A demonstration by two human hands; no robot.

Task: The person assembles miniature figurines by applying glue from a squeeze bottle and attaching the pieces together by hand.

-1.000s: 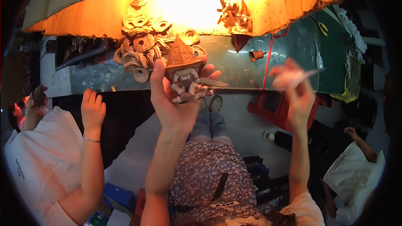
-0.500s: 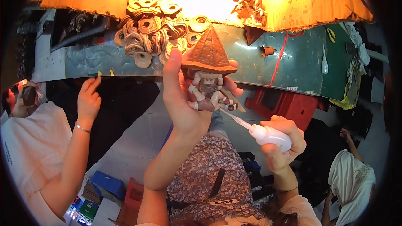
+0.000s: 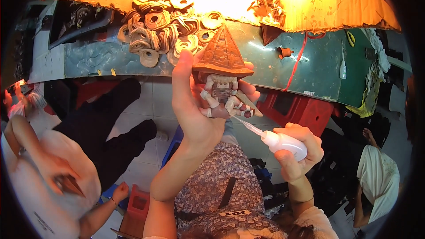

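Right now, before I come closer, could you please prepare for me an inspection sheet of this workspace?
Surface: green table, with shiny reflections.
Things in hand: pointed-hat figure; white squeeze bottle, its nozzle at the figure's underside, contact unclear.
Clutter: pile of tan ring-shaped pieces; small brown piece; slim white bottle.
Grips: left grip holds the figure; right grip holds the squeeze bottle.
Cables: no power cable seen; a red cord crosses the table.
Surroundings: bright light beneath cardboard; red stool by the table's near edge; co-workers at left and right.
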